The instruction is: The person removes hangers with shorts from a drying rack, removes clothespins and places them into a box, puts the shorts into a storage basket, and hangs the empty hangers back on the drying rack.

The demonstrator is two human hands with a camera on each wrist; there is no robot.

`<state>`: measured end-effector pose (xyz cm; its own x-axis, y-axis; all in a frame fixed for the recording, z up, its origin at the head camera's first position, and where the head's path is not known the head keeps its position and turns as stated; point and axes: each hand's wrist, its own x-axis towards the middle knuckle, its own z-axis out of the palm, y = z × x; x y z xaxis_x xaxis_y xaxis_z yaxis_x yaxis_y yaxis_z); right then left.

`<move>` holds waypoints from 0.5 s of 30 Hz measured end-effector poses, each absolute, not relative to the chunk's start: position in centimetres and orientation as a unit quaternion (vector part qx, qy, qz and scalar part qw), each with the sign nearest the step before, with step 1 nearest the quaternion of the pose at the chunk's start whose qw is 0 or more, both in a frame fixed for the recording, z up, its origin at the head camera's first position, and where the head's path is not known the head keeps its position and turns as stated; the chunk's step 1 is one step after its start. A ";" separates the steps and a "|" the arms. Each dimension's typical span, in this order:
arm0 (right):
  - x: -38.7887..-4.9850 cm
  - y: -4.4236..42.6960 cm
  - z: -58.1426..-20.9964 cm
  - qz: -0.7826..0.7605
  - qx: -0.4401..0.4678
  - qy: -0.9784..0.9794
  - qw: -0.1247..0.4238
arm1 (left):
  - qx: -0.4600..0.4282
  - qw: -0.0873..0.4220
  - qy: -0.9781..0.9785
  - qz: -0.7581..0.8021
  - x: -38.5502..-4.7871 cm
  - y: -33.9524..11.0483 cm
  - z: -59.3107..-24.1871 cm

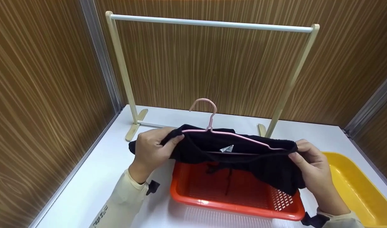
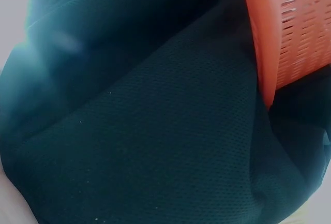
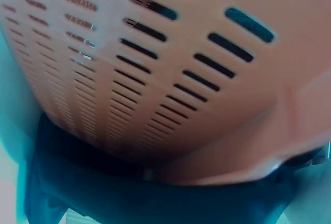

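Observation:
A pair of black shorts (image 1: 266, 166) is stretched between my two hands, its waist opening upward with a white label (image 1: 227, 148) inside. Inside the waist lies a pink hanger (image 1: 211, 122), its hook standing up above the cloth. At the left end of the waistband, my left hand (image 1: 153, 145) pinches the cloth, thumb on the near side. My right hand (image 1: 316, 169) grips the opposite end near the hanger's tip. Dark cloth (image 2: 155, 110) fills most of the left wrist view. A dark drawstring hangs from the front; the lower part of the shorts is partly hidden.
Below the shorts stands a red-orange perforated basket (image 1: 218, 207) on a white table (image 1: 95, 177). A yellow tub (image 1: 354, 180) sits at the right. Behind, a wooden rack with a white rail (image 1: 212, 22) stands before wood-grain panels (image 1: 206, 69).

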<state>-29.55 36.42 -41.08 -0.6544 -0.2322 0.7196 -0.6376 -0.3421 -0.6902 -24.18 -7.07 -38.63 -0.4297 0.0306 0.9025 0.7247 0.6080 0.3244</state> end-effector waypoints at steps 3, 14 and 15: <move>-29.6 36.7 -41.0 0.727 0.390 -0.548 0.137 | -0.252 0.477 -0.759 -0.364 -24.3 -7.3 -38.6; -30.1 36.5 -41.2 0.734 0.396 -0.537 0.130 | -0.207 0.474 -0.744 -0.424 -24.3 -7.7 -38.2; -30.2 36.4 -41.3 0.730 0.397 -0.540 0.130 | -0.202 0.472 -0.742 -0.431 -24.3 -7.7 -38.2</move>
<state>-30.20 36.44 -41.35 -0.6507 -0.2401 0.7204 -0.6187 -0.3824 -0.6863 -24.30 -7.69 -38.22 -0.4720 -0.1070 0.8751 0.7071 0.5469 0.4482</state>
